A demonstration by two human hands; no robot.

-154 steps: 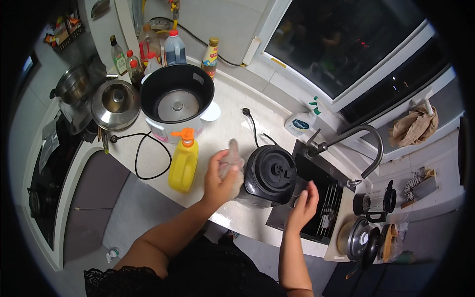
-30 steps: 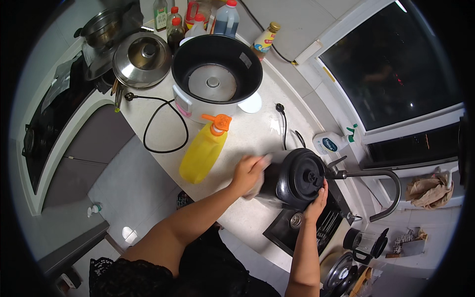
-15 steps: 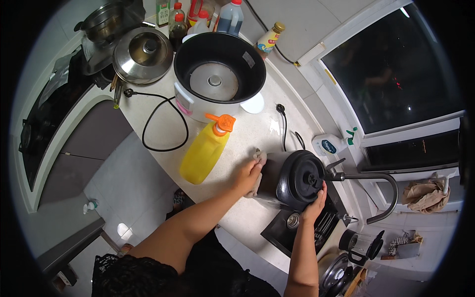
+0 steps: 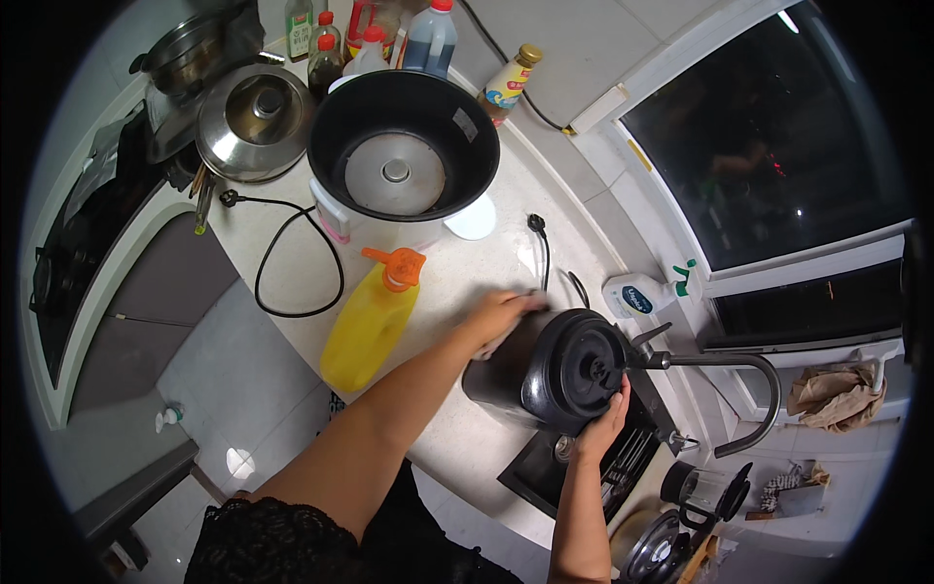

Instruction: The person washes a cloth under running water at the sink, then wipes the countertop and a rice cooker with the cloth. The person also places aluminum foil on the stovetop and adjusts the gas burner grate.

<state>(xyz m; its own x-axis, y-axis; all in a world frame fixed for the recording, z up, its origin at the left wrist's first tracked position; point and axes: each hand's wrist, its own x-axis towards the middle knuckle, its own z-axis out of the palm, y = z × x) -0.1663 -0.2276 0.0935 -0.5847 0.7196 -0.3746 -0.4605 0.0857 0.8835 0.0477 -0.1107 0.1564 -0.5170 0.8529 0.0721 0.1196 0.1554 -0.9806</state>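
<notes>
A black cylindrical appliance [image 4: 516, 375] lies tilted on the counter beside the sink, its round ridged end facing right. My left hand [image 4: 494, 319], slightly blurred, presses a light-coloured cloth [image 4: 500, 343] against the upper left side of the appliance. That hand's fingers are closed over the cloth. Low on the round end, my right hand [image 4: 603, 425] grips the rim, with part of its fingers hidden. A yellow bottle with an orange cap [image 4: 368, 331] stands left of my left forearm.
Behind the bottle is a white cooker with a black interior [image 4: 336, 146]. A black power cord [image 4: 341, 277] loops on the counter. The black sink [image 4: 535, 467] and its tap [image 4: 769, 389] lie right. A spray bottle [image 4: 637, 295] is by the window; a steel lid [image 4: 229, 136] stands far left.
My left hand and the cloth have moved up along the appliance's side. My right hand keeps its hold on the rim. The whole view has shifted a little.
</notes>
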